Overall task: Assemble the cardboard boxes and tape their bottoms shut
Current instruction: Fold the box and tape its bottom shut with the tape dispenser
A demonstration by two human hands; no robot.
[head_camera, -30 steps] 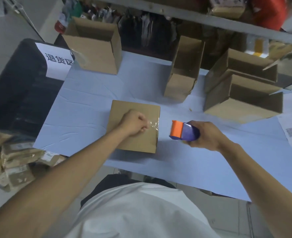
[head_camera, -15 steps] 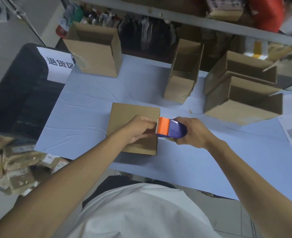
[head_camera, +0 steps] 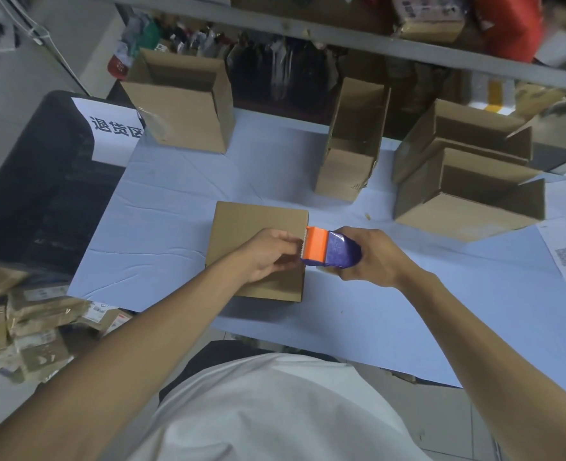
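Left hand (head_camera: pixel 268 254) pinches at the cutter edge of the tape dispenser (head_camera: pixel 328 249), gripped by right hand (head_camera: pixel 371 257); box (head_camera: pixel 241 224) lies directly beneath left hand.

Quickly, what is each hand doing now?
Left hand: fingers pinched at the orange blade end of the tape dispenser; tape itself not visible.
Right hand: grips the tape dispenser.

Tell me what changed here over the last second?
The right hand carried the tape dispenser leftward, from beside the cardboard box to its right edge. The left hand, earlier fisted on the box top, now has its fingertips at the dispenser's orange blade end. The box and the open boxes behind stayed put.
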